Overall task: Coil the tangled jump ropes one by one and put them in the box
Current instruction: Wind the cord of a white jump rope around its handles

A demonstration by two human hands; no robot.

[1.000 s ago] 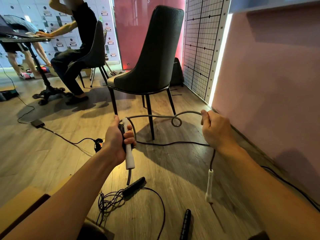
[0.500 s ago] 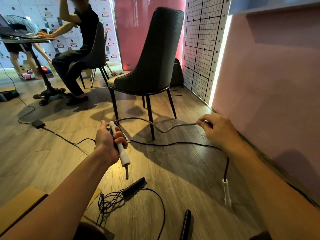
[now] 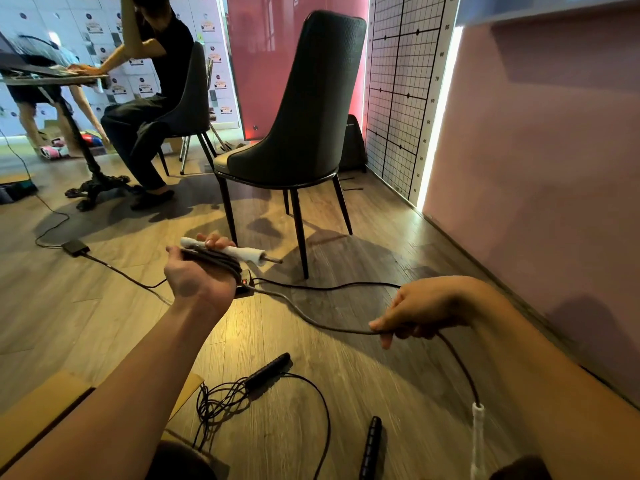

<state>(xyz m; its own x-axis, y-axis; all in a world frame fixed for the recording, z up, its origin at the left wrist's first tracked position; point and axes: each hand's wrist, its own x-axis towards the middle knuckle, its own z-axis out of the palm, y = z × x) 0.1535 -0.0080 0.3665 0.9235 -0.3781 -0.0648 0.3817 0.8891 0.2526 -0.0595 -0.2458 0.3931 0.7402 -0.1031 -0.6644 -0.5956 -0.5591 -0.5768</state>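
Left hand (image 3: 199, 277): palm up, fingers curled round a white handle (image 3: 239, 252) and several grey loops lying across the palm. The handle is roughly level and points to 3 o'clock.

Grey rope (image 3: 304, 315) leaves that hand at its 4 o'clock, sags, and runs to the right hand (image 3: 420, 311). The right hand, knuckles up, pinches the rope between thumb and fingers.

Past it the rope drops toward 5 o'clock to a second white handle (image 3: 478, 433), which is hanging. It's blurred, so I can't tell if its tip touches the floor (image 3: 104, 323).

Black rope (image 3: 221, 398) lies tangled on the floor at 6 o'clock from the left hand. One black handle (image 3: 267, 370) is at the tangle's 1 o'clock. The other black handle (image 3: 370, 445) lies apart at 4 o'clock.

Cardboard box (image 3: 45, 403) is at frame 8 o'clock, mostly behind the left forearm.

Dark chair (image 3: 308, 109) is at 12 o'clock. A seated person (image 3: 156, 98) is at a table (image 3: 52, 79) at 10 o'clock. Pink wall (image 3: 554, 150) is at 3 o'clock.
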